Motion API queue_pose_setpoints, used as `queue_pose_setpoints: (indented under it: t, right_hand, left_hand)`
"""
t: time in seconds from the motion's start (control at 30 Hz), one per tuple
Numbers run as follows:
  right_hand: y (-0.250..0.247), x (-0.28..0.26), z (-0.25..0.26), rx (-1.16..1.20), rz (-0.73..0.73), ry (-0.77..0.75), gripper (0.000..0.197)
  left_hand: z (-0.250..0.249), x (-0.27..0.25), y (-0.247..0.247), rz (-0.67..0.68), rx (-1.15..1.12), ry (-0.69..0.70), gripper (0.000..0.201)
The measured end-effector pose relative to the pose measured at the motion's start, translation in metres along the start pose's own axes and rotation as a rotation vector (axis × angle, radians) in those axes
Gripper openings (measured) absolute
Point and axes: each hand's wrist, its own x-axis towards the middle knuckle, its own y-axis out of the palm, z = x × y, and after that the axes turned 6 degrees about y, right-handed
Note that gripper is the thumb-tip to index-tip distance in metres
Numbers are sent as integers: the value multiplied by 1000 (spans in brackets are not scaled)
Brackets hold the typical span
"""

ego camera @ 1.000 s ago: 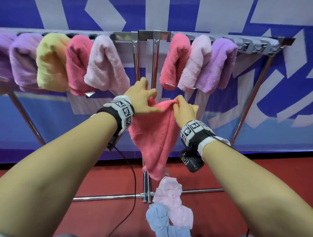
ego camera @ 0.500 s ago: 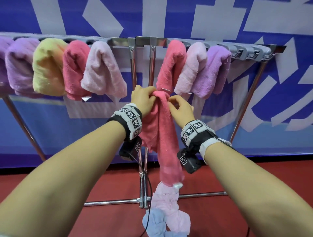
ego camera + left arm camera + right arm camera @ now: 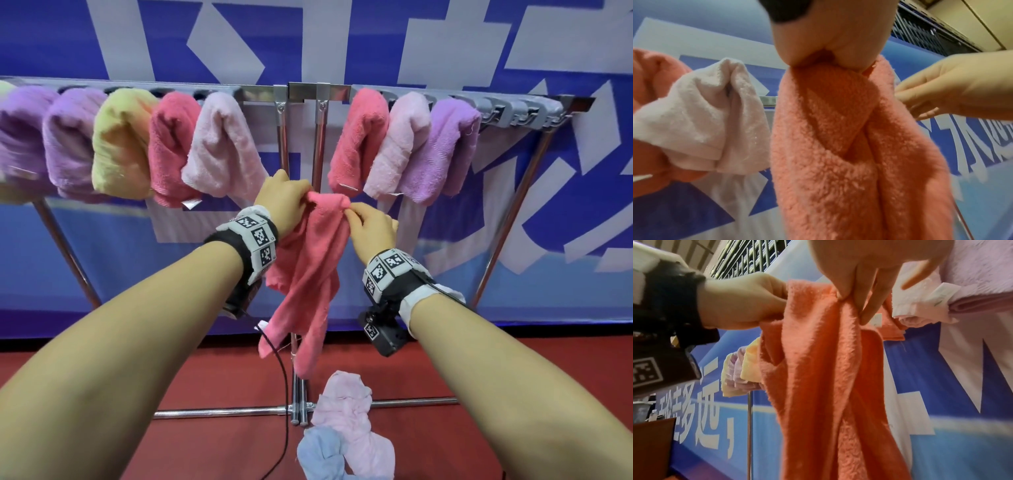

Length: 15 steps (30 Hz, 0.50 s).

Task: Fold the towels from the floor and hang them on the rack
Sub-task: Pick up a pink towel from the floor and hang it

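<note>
Nine folded towels (image 3: 219, 147) hang on the rack (image 3: 308, 92); two more lie crumpled on the floor (image 3: 346, 435). In front of the rack's middle posts, the left hand (image 3: 284, 202) and right hand (image 3: 370, 229) pinch the top of one pink towel (image 3: 308, 274), which hangs lengthwise downward

Both your forearms reach forward, hands close together at chest height. Your left hand (image 3: 286, 202) fists the coral towel (image 3: 308, 274); your right hand (image 3: 371, 231) pinches its top edge
</note>
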Motion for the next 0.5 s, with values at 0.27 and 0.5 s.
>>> queue_pose_setpoints:
  t: [0.27, 0.5]
  right_hand:
    - [-4, 3, 9, 150, -23, 19, 21]
    - [2, -7, 6, -51, 229, -156, 37]
  left_hand:
    - [-6, -9, 1, 118, 119, 21, 49]
    - [-7, -2, 1, 79, -304, 86, 44]
